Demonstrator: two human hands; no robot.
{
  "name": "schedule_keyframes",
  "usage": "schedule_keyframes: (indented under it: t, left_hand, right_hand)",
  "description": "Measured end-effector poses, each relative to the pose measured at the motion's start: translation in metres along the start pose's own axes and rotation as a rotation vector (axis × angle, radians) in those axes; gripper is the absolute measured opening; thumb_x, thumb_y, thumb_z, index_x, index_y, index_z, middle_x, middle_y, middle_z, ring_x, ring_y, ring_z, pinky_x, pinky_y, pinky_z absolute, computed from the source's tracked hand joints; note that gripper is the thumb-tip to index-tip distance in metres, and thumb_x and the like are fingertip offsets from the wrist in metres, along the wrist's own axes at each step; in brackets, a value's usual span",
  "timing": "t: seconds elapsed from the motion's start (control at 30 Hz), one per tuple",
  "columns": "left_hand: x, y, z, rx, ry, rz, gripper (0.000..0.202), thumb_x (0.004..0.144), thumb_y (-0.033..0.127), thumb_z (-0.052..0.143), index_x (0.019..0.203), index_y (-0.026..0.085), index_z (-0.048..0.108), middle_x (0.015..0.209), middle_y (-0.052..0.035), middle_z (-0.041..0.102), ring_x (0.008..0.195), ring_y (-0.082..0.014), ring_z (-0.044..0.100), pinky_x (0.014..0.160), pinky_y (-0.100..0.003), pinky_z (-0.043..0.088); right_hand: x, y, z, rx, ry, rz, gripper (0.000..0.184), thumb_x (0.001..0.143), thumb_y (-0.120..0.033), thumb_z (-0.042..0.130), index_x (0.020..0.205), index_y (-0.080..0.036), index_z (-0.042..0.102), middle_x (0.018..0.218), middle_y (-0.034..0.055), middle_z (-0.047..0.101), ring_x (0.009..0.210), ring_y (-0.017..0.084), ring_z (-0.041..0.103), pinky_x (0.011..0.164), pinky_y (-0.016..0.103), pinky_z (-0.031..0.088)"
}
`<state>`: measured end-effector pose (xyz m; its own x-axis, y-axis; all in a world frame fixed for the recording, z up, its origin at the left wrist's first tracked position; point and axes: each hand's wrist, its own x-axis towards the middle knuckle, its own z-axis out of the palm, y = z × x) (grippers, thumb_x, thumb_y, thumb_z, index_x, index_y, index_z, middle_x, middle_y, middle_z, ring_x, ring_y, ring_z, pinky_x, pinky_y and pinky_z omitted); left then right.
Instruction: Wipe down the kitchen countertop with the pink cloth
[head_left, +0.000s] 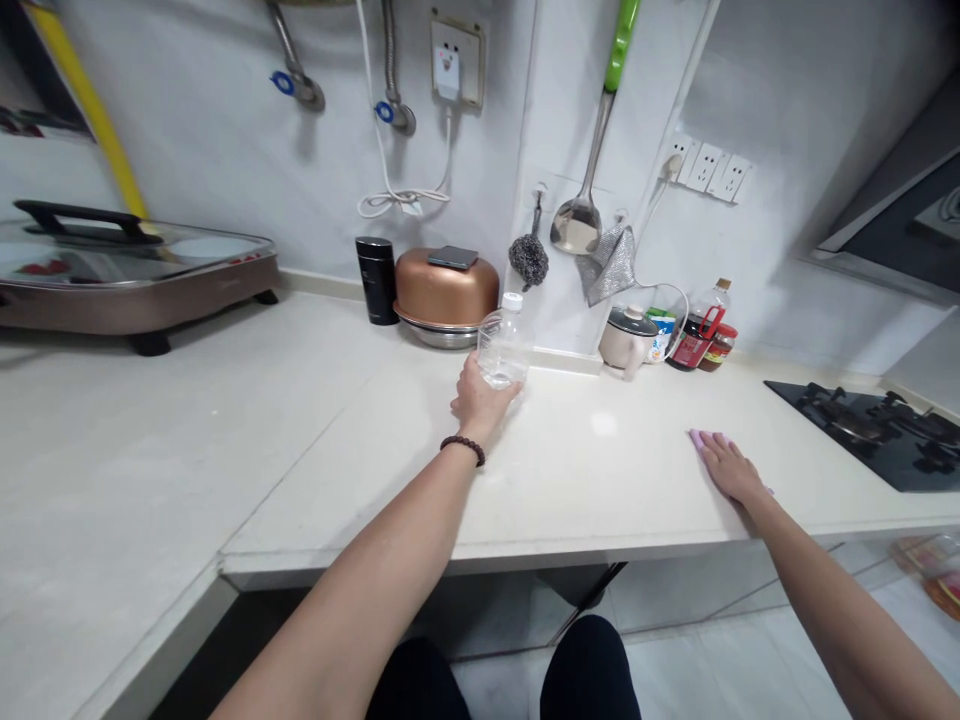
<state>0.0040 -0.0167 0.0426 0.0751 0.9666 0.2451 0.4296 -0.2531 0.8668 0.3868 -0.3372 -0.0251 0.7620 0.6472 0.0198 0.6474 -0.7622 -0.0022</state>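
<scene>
My left hand (480, 397) is closed round the lower part of a clear plastic bottle (504, 345) with a white cap. The bottle is upright, close to the back of the white counter, and whether it touches the surface I cannot tell. On the right side of the counter, my right hand (726, 467) lies flat with its fingers stretched out on a pink cloth (697, 436). Most of that cloth is hidden under the palm and fingers.
Behind the bottle stand a copper-coloured lid (442, 285) over a metal bowl and a black canister (376, 282). A small pot (627, 340) and sauce bottle (694, 335) line the wall. An electric pan (142, 290) sits left, a gas hob (877, 425) right. A spatula (592, 170) hangs above.
</scene>
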Motion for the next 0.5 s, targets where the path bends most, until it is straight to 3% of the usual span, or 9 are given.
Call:
schedule_keyframes:
  t: [0.27,0.5]
  left_hand:
    - [0.001,-0.004,0.002,-0.018,0.008,0.030,0.093,0.074,0.037,0.090,0.150,0.024,0.039,0.152,-0.0121,0.058,0.139,-0.0340,0.054,0.112,-0.049,0.040]
    - [0.002,-0.004,0.002,-0.016,0.023,0.018,0.091,0.071,0.037,0.090,0.148,0.033,0.042,0.150,-0.0085,0.061,0.138,-0.0318,0.058,0.113,-0.046,0.043]
  right_hand:
    - [-0.035,-0.014,0.001,0.006,-0.007,-0.136,0.064,0.109,-0.053,0.011,0.169,-0.037,0.028,0.176,-0.0024,0.020,0.161,0.028,0.021,0.127,0.055,0.028]
    - [-0.030,-0.018,-0.003,0.031,-0.027,-0.140,0.063,0.109,-0.055,0.010,0.168,-0.041,0.026,0.176,-0.0048,0.019,0.162,0.026,0.018,0.128,0.055,0.026]
